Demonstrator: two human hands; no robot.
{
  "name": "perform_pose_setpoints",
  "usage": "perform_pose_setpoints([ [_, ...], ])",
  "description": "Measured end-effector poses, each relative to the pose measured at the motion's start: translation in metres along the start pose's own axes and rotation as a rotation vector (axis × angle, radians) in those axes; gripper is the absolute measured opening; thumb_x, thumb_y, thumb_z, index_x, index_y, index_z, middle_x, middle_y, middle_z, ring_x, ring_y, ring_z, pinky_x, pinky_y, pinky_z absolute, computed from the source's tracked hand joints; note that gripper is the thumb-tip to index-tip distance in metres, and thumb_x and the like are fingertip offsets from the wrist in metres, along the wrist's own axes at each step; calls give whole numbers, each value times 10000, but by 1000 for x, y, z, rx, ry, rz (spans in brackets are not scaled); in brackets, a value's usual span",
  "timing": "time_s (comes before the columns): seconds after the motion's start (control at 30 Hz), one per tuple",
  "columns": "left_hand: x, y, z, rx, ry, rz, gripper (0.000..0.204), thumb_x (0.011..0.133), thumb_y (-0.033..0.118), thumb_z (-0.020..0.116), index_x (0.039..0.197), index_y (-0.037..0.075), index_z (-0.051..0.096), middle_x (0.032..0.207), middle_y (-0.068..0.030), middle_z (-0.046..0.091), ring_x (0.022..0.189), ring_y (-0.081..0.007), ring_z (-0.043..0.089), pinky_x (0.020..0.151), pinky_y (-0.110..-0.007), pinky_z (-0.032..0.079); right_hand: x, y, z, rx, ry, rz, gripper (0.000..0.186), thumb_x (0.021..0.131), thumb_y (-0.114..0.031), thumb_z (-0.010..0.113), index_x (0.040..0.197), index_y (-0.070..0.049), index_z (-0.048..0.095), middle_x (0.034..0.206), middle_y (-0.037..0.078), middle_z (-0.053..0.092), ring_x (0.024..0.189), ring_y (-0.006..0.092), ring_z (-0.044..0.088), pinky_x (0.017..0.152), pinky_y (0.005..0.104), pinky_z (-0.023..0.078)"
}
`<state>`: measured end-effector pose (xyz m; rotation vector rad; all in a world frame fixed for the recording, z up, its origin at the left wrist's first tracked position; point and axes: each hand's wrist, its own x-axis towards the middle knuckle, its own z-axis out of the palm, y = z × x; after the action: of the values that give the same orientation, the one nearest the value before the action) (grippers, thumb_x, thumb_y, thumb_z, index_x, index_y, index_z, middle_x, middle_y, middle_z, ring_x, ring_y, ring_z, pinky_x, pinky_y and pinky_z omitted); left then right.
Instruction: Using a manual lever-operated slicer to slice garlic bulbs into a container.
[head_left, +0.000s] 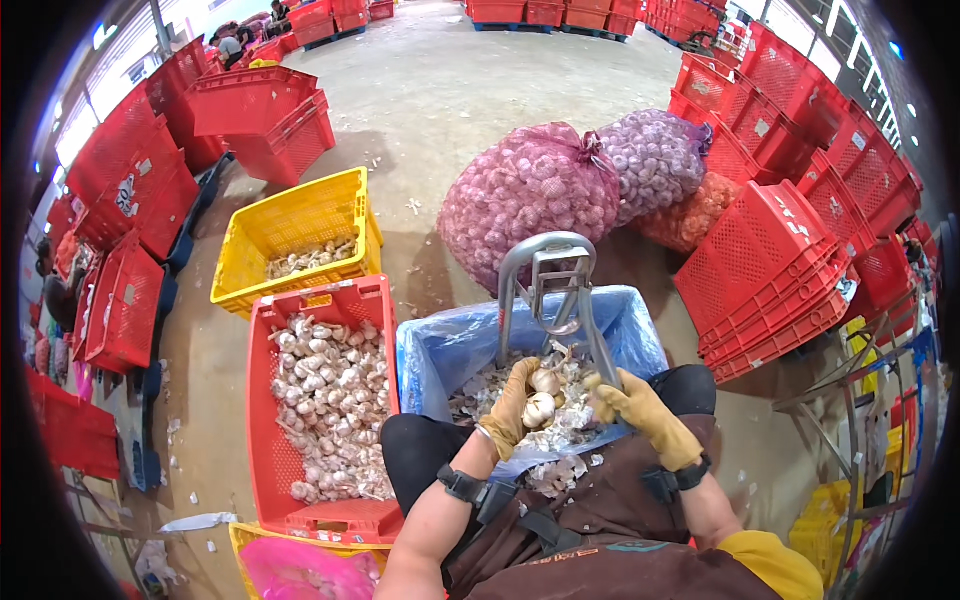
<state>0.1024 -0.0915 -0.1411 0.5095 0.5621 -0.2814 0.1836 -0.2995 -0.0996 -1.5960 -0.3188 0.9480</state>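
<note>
My left hand (510, 408), in a tan glove, curls its fingers against a garlic bulb (545, 381). Another pale garlic bulb (538, 410) sits just below it, by the same fingers. On the other side, my gloved right hand (645, 408) has its thumb and fingers apart, close to the lower end of a bent grey metal tube frame (551, 240); its fingertips are slightly blurred. Both hands are over a bin lined with blue plastic (632, 318), which holds loose garlic skins (572, 432). The frame rises from this bin, its lower parts hidden.
A red crate (262, 420) full of garlic bulbs stands at left, with a yellow crate (240, 262) behind it. Mesh sacks of garlic (530, 190) lie ahead. Stacked red crates (765, 265) line the right side. Pink plastic (300, 570) lies at lower left.
</note>
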Motion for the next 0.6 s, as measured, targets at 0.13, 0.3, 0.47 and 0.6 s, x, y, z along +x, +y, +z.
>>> perform_pose_setpoints([
  [0.13,-6,7,-15,-75,-109,7,634,903,580,388,977,-9,612,694,-152,575,445,-221,499,341,-301,387,-49,-80,24,-215,-11,99,358,998,-346,512,1167,-38,578,718,46,609,517,91,538,491,237,422],
  [0.3,-1,5,-6,-145,-212,8,645,903,595,392,1022,-6,593,703,-151,584,437,-223,500,340,-301,382,-63,-103,30,-382,92,118,394,999,-392,493,1158,-44,584,656,53,594,457,95,496,460,236,395],
  [0.47,4,3,-9,-84,-129,-20,670,910,618,383,1045,-5,592,713,-135,602,430,-212,513,341,-291,374,-63,-100,27,-373,85,85,401,996,-407,496,1134,-42,591,637,55,589,455,100,506,456,245,401],
  [0.6,-1,7,-6,-60,-151,18,674,914,617,387,1054,-9,593,713,-132,604,438,-201,508,354,-274,384,-62,-104,26,-432,86,150,424,978,-437,530,1170,-62,581,650,57,610,504,112,531,493,268,412],
])
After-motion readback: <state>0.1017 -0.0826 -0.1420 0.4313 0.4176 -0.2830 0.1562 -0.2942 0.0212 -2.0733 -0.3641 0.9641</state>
